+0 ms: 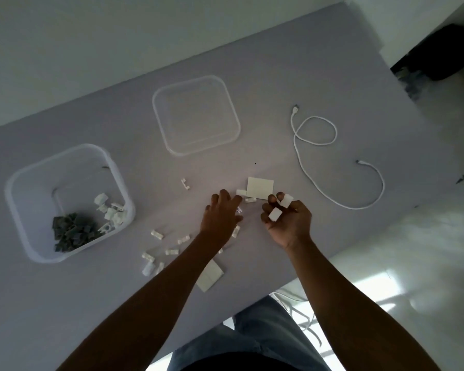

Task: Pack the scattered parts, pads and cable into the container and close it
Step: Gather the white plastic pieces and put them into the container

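Note:
The clear container (19, 183) stands open at the left, holding dark grey parts (70, 231) and several white parts (110, 210). Its clear lid (172, 148) lies flat beyond the middle of the table. My left hand (220, 218) rests palm down with fingers spread over small white parts near a white pad (260, 188). My right hand (287, 220) is curled around two small white pieces (275, 214). More white clips (157, 234) are scattered near my left forearm. A second pad (209, 277) lies partly under that forearm. The white cable (316, 143) lies looped at the right.
The grey table (91, 303) has its near edge running diagonally at the lower right, with a glossy white floor (413, 263) beyond it. A dark object (442, 52) sits on the floor at the top right. My legs in jeans (252, 338) are below the table edge.

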Action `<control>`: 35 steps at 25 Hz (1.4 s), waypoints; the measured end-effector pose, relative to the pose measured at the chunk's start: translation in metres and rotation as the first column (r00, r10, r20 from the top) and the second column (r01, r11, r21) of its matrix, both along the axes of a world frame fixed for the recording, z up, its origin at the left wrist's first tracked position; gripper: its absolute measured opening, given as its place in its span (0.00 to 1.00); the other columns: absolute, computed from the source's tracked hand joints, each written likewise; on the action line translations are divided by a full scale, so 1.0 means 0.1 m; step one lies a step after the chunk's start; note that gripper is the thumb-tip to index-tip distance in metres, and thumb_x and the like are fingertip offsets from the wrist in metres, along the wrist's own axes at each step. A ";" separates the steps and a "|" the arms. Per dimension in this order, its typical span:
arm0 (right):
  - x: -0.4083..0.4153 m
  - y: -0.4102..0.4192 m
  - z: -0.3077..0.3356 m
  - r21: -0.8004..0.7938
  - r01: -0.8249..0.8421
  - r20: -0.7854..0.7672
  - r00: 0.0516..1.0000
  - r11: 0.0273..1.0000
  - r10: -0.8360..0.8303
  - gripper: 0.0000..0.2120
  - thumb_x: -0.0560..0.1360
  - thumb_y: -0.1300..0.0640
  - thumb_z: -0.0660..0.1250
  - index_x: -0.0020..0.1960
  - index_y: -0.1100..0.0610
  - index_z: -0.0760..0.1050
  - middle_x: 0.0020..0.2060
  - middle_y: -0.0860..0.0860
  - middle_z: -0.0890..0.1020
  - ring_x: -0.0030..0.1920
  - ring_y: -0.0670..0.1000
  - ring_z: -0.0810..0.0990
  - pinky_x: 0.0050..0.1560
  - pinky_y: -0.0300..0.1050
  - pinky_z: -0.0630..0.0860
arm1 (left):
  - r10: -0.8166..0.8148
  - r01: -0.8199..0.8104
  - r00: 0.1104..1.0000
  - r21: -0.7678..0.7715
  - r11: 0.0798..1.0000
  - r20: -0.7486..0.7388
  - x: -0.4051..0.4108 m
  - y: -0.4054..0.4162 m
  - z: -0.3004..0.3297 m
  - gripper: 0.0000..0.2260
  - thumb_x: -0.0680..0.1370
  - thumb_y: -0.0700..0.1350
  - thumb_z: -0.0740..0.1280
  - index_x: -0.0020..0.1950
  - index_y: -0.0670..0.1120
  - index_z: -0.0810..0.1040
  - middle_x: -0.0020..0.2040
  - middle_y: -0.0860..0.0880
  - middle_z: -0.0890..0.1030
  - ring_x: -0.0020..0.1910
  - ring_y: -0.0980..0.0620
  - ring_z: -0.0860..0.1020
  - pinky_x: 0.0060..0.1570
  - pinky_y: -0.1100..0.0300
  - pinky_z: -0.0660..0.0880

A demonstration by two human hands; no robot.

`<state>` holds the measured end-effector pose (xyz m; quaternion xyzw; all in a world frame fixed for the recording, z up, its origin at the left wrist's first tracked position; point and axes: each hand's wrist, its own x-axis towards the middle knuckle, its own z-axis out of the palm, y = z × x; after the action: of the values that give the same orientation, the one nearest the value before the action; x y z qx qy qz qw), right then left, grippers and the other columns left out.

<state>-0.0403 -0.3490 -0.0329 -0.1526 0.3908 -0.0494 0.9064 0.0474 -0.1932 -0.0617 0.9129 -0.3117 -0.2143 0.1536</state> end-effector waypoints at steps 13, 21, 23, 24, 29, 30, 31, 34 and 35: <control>0.29 -0.09 -0.09 -0.414 -0.568 -0.418 0.813 0.711 0.406 0.24 0.77 0.40 0.64 0.38 0.60 0.80 0.25 0.49 0.72 0.24 0.47 0.65 0.27 0.39 0.55 | 0.294 -0.826 0.400 -0.203 0.526 -0.868 0.41 0.16 0.10 0.08 0.78 0.36 0.67 0.56 0.41 0.79 0.44 0.44 0.81 0.40 0.49 0.80 0.41 0.58 0.82; 0.55 0.19 -0.17 -0.657 -0.642 -0.740 0.650 -0.394 0.175 0.10 0.74 0.55 0.68 0.52 0.56 0.83 0.47 0.55 0.85 0.49 0.56 0.82 0.51 0.47 0.77 | -0.315 -0.962 -0.197 0.120 0.247 -0.928 0.55 0.55 0.43 0.11 0.73 0.41 0.56 0.48 0.43 0.77 0.45 0.43 0.76 0.40 0.48 0.75 0.35 0.59 0.71; 0.59 0.23 -0.20 -0.629 -0.648 -0.758 0.633 -0.428 0.156 0.08 0.74 0.57 0.67 0.50 0.58 0.83 0.47 0.56 0.85 0.49 0.57 0.82 0.48 0.48 0.77 | -0.263 -0.952 -0.207 0.132 0.276 -0.942 0.56 0.61 0.50 0.10 0.74 0.46 0.56 0.42 0.44 0.75 0.41 0.45 0.73 0.33 0.51 0.71 0.29 0.62 0.65; 0.61 0.24 -0.20 -0.644 -0.638 -0.748 0.641 -0.422 0.172 0.08 0.73 0.56 0.69 0.50 0.57 0.83 0.47 0.54 0.85 0.48 0.55 0.82 0.48 0.46 0.76 | -0.182 -0.947 -0.197 0.138 0.292 -0.963 0.57 0.65 0.52 0.11 0.76 0.50 0.58 0.38 0.45 0.73 0.36 0.47 0.71 0.29 0.53 0.68 0.25 0.64 0.61; 0.70 0.54 -0.01 -0.661 -0.623 -0.385 0.761 0.419 0.523 0.07 0.71 0.54 0.75 0.44 0.58 0.81 0.33 0.47 0.78 0.32 0.47 0.72 0.33 0.40 0.69 | 0.237 -0.877 -0.043 0.150 0.456 -0.970 0.54 1.18 0.63 0.21 0.80 0.53 0.62 0.29 0.49 0.65 0.25 0.52 0.62 0.22 0.55 0.56 0.23 0.64 0.50; 0.68 0.62 0.06 -0.498 -0.628 -0.295 0.771 0.598 0.564 0.08 0.71 0.54 0.73 0.42 0.58 0.79 0.30 0.49 0.74 0.31 0.48 0.68 0.31 0.41 0.66 | 0.288 -0.862 -0.013 0.157 0.483 -0.958 0.51 1.35 0.66 0.20 0.81 0.53 0.62 0.30 0.48 0.67 0.25 0.51 0.62 0.23 0.55 0.56 0.24 0.63 0.51; 0.63 0.70 0.10 -0.364 -0.627 -0.213 0.776 0.688 0.594 0.07 0.72 0.54 0.69 0.41 0.58 0.77 0.30 0.51 0.71 0.31 0.48 0.67 0.31 0.42 0.63 | 0.341 -0.849 0.033 0.154 0.505 -0.939 0.46 1.52 0.69 0.18 0.81 0.53 0.62 0.32 0.47 0.70 0.25 0.51 0.63 0.23 0.54 0.56 0.25 0.63 0.51; 0.46 0.93 0.12 -0.173 -0.653 0.008 0.748 0.738 0.664 0.08 0.70 0.55 0.59 0.39 0.59 0.72 0.30 0.53 0.71 0.32 0.49 0.65 0.29 0.41 0.58 | 0.570 -0.815 0.298 0.107 0.569 -0.766 0.29 1.97 0.64 0.14 0.80 0.52 0.65 0.41 0.42 0.77 0.27 0.49 0.69 0.24 0.52 0.63 0.25 0.64 0.59; 0.41 1.02 0.11 -0.148 -0.657 0.032 0.744 0.739 0.667 0.08 0.69 0.55 0.58 0.40 0.59 0.72 0.31 0.54 0.72 0.31 0.50 0.66 0.29 0.40 0.57 | 0.645 -0.794 0.408 0.099 0.600 -0.647 0.23 2.09 0.58 0.12 0.79 0.51 0.66 0.43 0.43 0.78 0.29 0.49 0.73 0.26 0.50 0.69 0.27 0.62 0.64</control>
<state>0.0007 -0.2469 -0.0220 -0.3368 0.2692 0.2449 0.8684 0.0708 0.0162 -0.0035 0.8056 0.1624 -0.3781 0.4262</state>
